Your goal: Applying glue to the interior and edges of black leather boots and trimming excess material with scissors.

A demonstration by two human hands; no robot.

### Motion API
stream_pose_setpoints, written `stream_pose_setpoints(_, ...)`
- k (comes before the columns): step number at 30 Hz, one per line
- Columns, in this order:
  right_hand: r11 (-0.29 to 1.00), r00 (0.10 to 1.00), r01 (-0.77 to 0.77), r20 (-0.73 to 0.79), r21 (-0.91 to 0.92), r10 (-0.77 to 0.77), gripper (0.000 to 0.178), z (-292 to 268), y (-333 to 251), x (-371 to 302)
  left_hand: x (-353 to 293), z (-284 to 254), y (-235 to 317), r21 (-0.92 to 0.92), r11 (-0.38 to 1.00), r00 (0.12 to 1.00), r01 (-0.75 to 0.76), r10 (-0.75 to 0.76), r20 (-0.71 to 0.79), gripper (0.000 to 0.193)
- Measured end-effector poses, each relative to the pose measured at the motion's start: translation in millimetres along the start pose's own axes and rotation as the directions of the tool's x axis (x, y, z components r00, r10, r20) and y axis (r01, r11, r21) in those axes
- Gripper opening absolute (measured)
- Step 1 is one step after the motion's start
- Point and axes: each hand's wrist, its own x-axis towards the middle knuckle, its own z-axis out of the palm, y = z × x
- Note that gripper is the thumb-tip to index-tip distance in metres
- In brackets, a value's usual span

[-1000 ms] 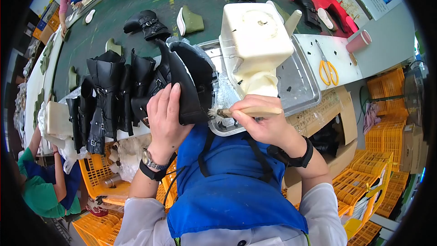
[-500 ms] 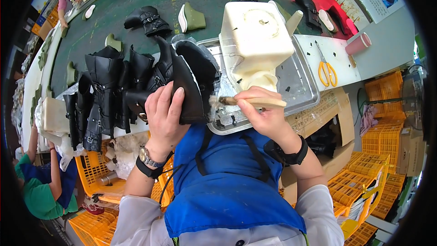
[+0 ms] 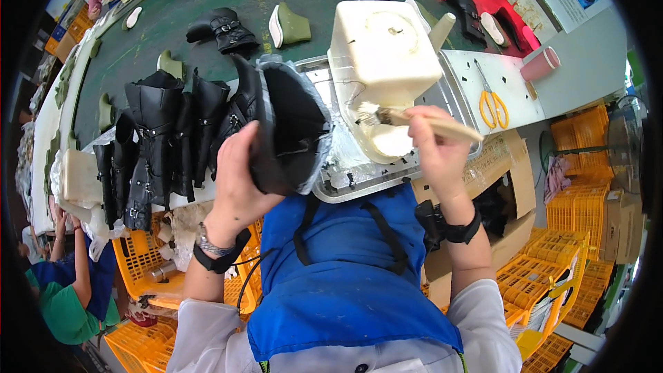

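My left hand (image 3: 238, 173) is closed round the shaft of a black boot (image 3: 293, 114), whose opening is turned toward the right and shows its dark inside. A pale lining edge runs along the rim. In my right hand (image 3: 438, 145) is a wooden-handled brush (image 3: 414, 119). Its pale bristles sit at the mouth of a cream plastic container (image 3: 387, 48), above the spout-like opening. That container stands in a metal tray (image 3: 356, 192) spotted with dark scraps.
Several black boots (image 3: 157, 117) stand left of my hand. Scissors with orange handles (image 3: 493, 107) lie on the white surface at right, near a pink cup (image 3: 541, 65). Olive wedge pieces (image 3: 293, 25) rest on the green table. Orange crates (image 3: 542, 269) and a cardboard box (image 3: 511, 179) are below.
My right hand has moved the brush up and right, from beside the boot to the container's mouth. The boot has turned so that its opening shows more.
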Motion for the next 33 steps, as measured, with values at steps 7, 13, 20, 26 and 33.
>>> stream_pose_setpoints(7, 0.932, 0.934, -0.318, 0.11, -0.172, 0.339, 0.021, -31, 33, 7, -3, -34, -29, -0.799, 0.434, 0.907, 0.416, -0.262, 0.329, 0.101)
stream_pose_setpoints(13, 0.873, 0.854, -0.205, 0.355, -0.442, 0.38, 0.025, -28, 31, 9, -15, -8, -36, -0.819, 0.134, 0.825, 0.557, -0.203, 0.528, 0.109)
stream_pose_setpoints(20, 0.857, 0.788, -0.323, 0.387, -0.401, 0.479, 0.023, -63, 28, 18, -16, 15, -40, -0.596, -0.184, 0.624, 0.781, 0.241, 0.743, 0.107)
stream_pose_setpoints(26, 0.864, 0.803, -0.503, 0.36, -0.015, 0.474, 0.023, -53, 3, 36, -11, 25, -33, -0.486, -0.112, 0.496, 0.867, 0.298, 0.815, 0.101)
stream_pose_setpoints(33, 0.972, 0.795, -0.135, 0.606, 0.195, -0.011, 0.016, 4, -50, 39, -1, 37, -20, -0.424, -0.095, 0.427, 0.901, 0.364, 0.827, 0.102)
